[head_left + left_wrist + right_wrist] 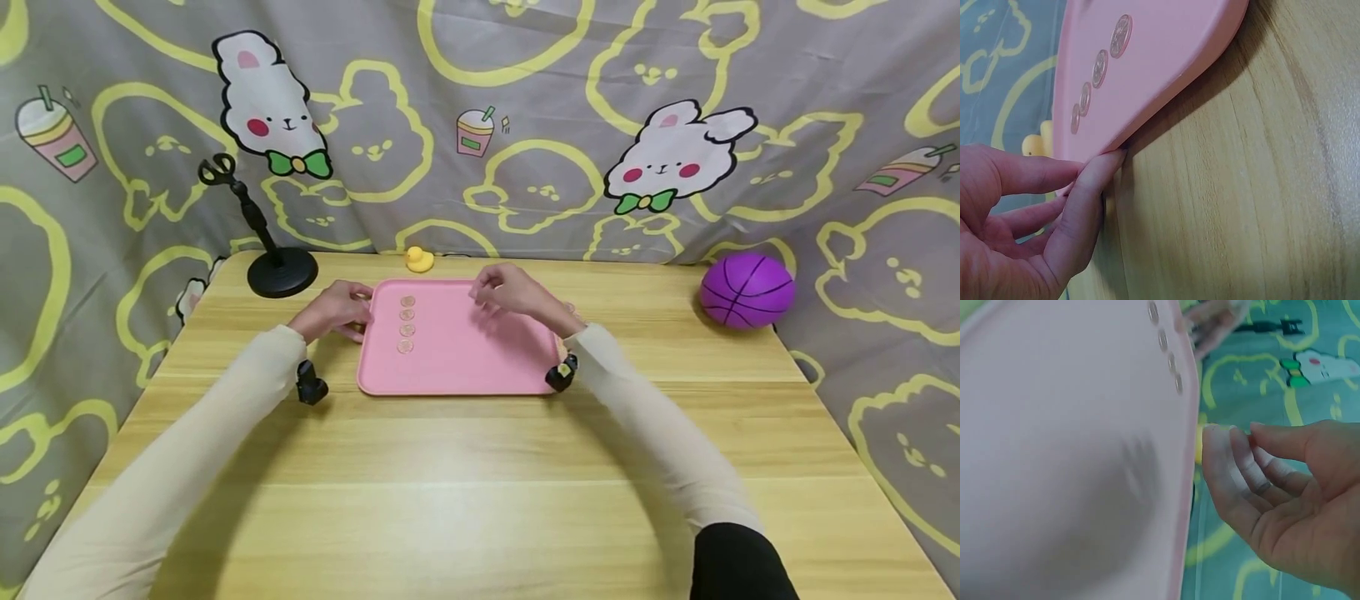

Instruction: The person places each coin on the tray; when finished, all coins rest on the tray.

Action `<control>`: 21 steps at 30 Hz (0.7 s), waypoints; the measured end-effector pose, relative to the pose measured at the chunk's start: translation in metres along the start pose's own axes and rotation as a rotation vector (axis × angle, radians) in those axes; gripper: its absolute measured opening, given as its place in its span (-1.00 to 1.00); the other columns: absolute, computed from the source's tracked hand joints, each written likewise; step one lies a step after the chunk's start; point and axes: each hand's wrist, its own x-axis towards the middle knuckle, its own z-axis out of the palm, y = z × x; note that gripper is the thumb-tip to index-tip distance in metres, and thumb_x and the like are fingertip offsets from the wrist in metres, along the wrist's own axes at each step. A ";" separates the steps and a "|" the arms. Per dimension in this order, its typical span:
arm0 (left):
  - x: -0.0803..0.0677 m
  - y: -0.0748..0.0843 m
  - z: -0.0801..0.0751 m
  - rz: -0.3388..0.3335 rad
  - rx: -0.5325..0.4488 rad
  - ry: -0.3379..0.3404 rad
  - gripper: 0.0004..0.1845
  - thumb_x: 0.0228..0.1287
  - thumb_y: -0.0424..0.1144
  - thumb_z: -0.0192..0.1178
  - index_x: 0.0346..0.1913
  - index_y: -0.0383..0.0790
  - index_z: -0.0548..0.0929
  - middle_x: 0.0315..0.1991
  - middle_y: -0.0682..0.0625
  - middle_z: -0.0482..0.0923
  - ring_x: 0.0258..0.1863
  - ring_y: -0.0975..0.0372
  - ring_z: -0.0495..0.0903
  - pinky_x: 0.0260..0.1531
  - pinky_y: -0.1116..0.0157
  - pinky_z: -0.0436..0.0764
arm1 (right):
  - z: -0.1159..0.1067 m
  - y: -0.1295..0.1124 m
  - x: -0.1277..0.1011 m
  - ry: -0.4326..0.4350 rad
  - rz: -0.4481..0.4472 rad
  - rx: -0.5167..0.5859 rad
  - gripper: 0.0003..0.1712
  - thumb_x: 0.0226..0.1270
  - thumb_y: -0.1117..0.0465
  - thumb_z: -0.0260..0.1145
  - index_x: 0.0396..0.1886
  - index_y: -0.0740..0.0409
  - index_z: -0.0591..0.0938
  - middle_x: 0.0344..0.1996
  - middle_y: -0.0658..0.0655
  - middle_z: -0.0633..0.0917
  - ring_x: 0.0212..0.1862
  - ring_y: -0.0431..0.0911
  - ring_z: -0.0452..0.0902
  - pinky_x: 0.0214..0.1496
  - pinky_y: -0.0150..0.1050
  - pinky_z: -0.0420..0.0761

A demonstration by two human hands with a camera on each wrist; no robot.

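Note:
A pink tray [480, 367] lies on the table with several round coins [407, 331] in a column near its left side. My left hand [339, 308] grips the tray's left edge between thumb and fingers, which the left wrist view shows close up. Above the back part of the tray is my right hand [513, 292], its fingers bent and the thumb near the fingertips [1210, 430]. I cannot tell whether something small is between them. The hand's shadow falls on the tray.
A small yellow rubber duck [419, 260] sits behind the tray. At the back left stands a black stand [282, 272] with a round base, and at the back right rests a purple ball [747, 290]. A patterned curtain [555, 108] borders the wooden table [450, 500].

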 end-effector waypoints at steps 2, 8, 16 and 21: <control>0.001 0.000 0.000 0.000 -0.004 0.001 -0.27 0.35 -0.52 0.12 0.57 -0.52 0.18 0.15 -0.38 0.44 -0.22 0.10 0.70 -0.25 0.26 0.84 | -0.010 0.005 -0.004 0.013 -0.017 0.001 -0.83 0.58 0.32 0.22 -0.06 0.37 0.65 -0.09 0.47 0.71 -0.06 0.35 0.71 0.01 0.18 0.79; -0.001 -0.001 0.000 -0.001 -0.002 0.003 -0.27 0.36 -0.52 0.11 0.57 -0.52 0.17 0.14 -0.38 0.42 -0.19 0.09 0.68 -0.24 0.25 0.84 | -0.039 0.025 -0.014 0.074 -0.046 -0.013 -0.82 0.58 0.30 0.25 -0.05 0.37 0.63 -0.12 0.48 0.69 -0.08 0.38 0.70 -0.01 0.19 0.79; 0.000 -0.002 0.000 -0.005 0.004 0.016 -0.28 0.34 -0.53 0.12 0.56 -0.50 0.21 0.16 -0.38 0.44 -0.21 0.13 0.68 -0.25 0.27 0.84 | -0.071 0.057 -0.032 0.188 -0.019 -0.018 -0.79 0.60 0.32 0.21 -0.03 0.44 0.62 -0.10 0.49 0.68 -0.13 0.22 0.73 -0.06 0.06 0.83; 0.001 -0.002 0.000 0.003 -0.007 0.013 -0.28 0.35 -0.54 0.11 0.56 -0.51 0.22 0.15 -0.38 0.45 -0.25 0.14 0.68 -0.26 0.28 0.84 | -0.082 0.068 -0.043 0.251 0.044 0.048 -0.74 0.62 0.30 0.18 0.02 0.49 0.58 -0.04 0.46 0.66 -0.18 0.01 0.75 -0.04 0.02 0.84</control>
